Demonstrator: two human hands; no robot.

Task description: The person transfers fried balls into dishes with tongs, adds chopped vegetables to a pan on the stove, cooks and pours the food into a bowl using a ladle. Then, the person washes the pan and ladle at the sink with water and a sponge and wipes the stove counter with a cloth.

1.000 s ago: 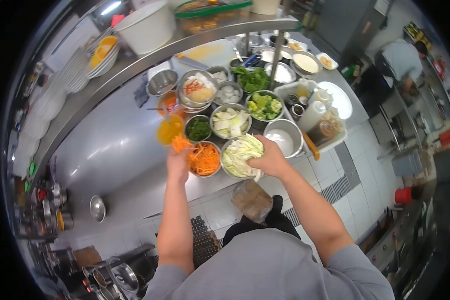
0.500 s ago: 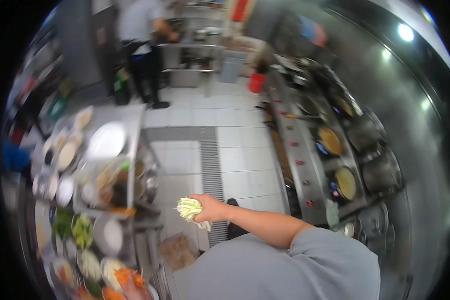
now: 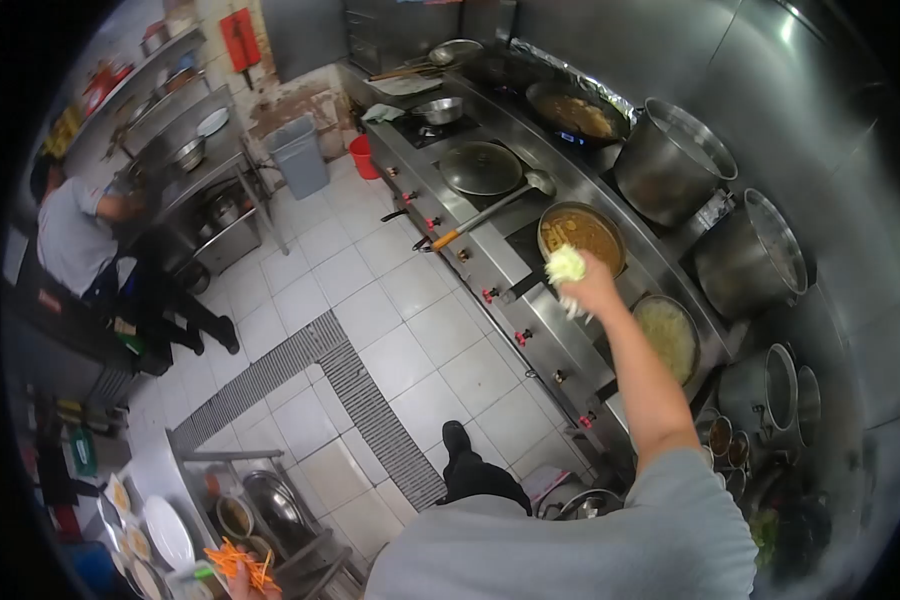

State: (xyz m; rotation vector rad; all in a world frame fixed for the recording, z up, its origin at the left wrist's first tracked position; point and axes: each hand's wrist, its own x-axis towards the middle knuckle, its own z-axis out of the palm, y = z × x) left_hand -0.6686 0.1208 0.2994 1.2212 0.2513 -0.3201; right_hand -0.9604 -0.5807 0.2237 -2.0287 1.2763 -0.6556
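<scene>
My right hand [image 3: 596, 286] is closed around a bunch of shredded cabbage [image 3: 566, 266], pale green and white, with strands hanging below. It is held out over the stove, at the near edge of a pan [image 3: 624, 245] of brown sauce with pieces in it. Under my forearm, partly covered by it, sits a second pan [image 3: 697, 338] of pale yellow liquid. At the lower left, my left hand [image 3: 244, 588] is wrapped round a bunch of orange carrot strips [image 3: 240, 562], close to the prep table; the frame edge cuts this hand off.
A ladle [image 3: 490, 210] lies across the stove front [image 3: 450, 225] beside a lidded pan [image 3: 480, 168]. Tall pots [image 3: 660, 170] line the back. A wok [image 3: 577, 112] stands farther along. Bowls and a white plate [image 3: 169, 532] are at lower left. Another person [image 3: 75, 235] works at the far-left counter.
The view has turned right, toward the stove. My right hand has carried the cabbage from above the floor to the pans. My left hand has lifted the carrot strips away from the containers.
</scene>
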